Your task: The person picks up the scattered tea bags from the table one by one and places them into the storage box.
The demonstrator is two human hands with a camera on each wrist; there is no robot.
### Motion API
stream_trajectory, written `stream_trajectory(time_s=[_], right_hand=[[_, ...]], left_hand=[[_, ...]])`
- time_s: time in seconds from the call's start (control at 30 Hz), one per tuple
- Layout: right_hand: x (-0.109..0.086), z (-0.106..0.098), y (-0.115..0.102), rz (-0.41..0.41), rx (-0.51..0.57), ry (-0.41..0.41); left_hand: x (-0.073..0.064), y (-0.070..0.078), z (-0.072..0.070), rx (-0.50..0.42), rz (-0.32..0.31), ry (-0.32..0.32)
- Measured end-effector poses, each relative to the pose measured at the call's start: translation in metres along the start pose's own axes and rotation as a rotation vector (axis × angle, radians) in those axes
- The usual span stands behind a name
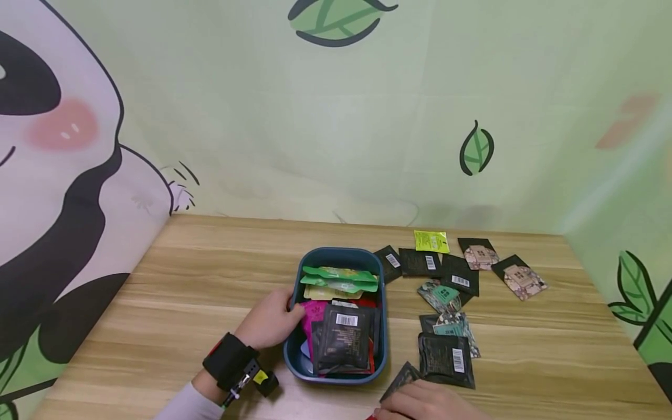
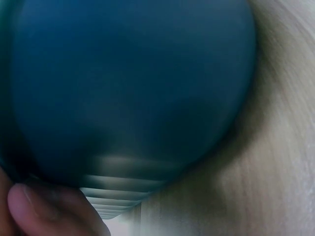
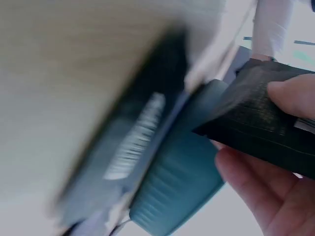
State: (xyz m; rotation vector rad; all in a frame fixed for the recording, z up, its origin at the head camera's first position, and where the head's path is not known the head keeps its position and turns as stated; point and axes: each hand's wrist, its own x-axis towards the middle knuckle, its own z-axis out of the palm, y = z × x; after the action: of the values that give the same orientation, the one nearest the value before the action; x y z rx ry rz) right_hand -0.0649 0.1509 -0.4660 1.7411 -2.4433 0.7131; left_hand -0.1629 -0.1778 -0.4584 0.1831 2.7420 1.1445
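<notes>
A dark blue plastic bin [image 1: 382,350] stands on the table, holding black, pink, green and red packets. At its left side my left hand [image 1: 270,321] grips the rim, thumb over the edge. The left wrist view is mostly filled by the bin's wall [image 2: 133,88], with fingertips [image 2: 34,206] at its lower left. Right of the bin's near end, my right hand [image 1: 425,402] pinches a black sachet [image 3: 251,103] between thumb and fingers. Part of that hand lies below the head view's edge. A bit of red shows beside its fingers.
Right of the bin lie several black sachets [image 1: 446,359], some overlapping, and patterned ones with green labels [image 1: 441,294]. A yellow packet [image 1: 431,241] and two black sachets with house pictures [image 1: 520,277] lie farther back. A printed cloth wall [image 1: 336,128] rises behind the table.
</notes>
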Motion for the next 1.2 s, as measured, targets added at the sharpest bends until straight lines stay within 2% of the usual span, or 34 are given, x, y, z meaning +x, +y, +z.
stream_trajectory(time_s=[0.1, 0.23, 0.43, 0.63, 0.83, 1.2], right_hand=[[0.009, -0.012, -0.005, -0.045, 0.036, 0.057], [0.024, -0.032, -0.011, -0.134, -0.082, 0.14], [0.047, -0.05, -0.013, -0.145, -0.102, 0.209], [0.068, -0.057, 0.008, -0.091, -0.158, 0.254], [0.085, -0.063, 0.034, -0.06, -0.223, 0.268], [0.116, -0.061, 0.079, 0.027, -0.297, 0.3]], left_hand=[[-0.001, 0.001, -0.001, -0.004, 0.001, 0.0], [-0.001, 0.002, -0.001, -0.014, 0.004, -0.001], [-0.001, 0.001, 0.0, -0.027, -0.001, -0.008], [-0.001, 0.001, 0.0, -0.026, -0.004, -0.012], [-0.001, 0.002, -0.002, -0.028, 0.005, -0.007], [-0.002, 0.003, -0.002, -0.03, 0.004, -0.014]])
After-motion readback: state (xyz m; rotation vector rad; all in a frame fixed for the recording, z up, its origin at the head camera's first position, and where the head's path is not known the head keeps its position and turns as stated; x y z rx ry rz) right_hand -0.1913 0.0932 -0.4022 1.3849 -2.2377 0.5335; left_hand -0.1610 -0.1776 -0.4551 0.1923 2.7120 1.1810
